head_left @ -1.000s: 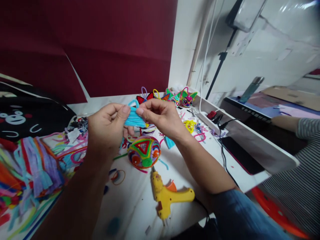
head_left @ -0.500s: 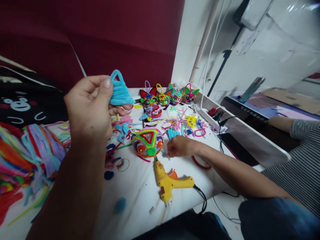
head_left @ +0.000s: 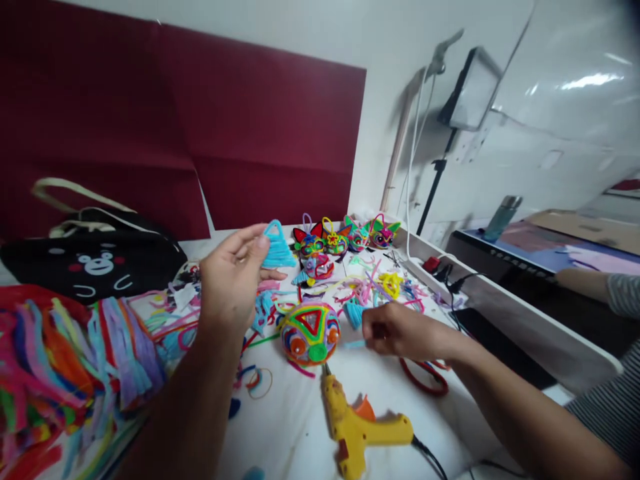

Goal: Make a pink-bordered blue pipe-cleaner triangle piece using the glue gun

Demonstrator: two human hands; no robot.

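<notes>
Between the thumb and fingers of my left hand [head_left: 231, 283] is a light-blue triangle of coiled pipe cleaner [head_left: 280, 252] with an open loop at its top, raised above the table. My right hand [head_left: 400, 331] is low over the table, fingers curled, with a short light-blue pipe cleaner piece [head_left: 354, 345] poking out at the fingertips. A second blue coiled piece [head_left: 354, 313] lies just behind that hand. Between my hands sits a round pipe-cleaner head [head_left: 310, 333] with orange eyes and a green nose. In front of it lies a yellow glue gun [head_left: 367, 430].
Several finished colourful animal heads [head_left: 345, 240] stand along the back. Bundles of pipe cleaners [head_left: 75, 373] and a black bag [head_left: 95, 263] are at left. A white ledge [head_left: 525, 317] borders the right, with a dark phone-like slab [head_left: 500, 347] inside it. A co-worker's striped sleeve [head_left: 623, 297] shows beyond.
My view has tilted up, so the table sits lower in the picture. My left hand still holds the blue triangle, now lower and farther out. The right hand has shifted slightly away from the round head.
</notes>
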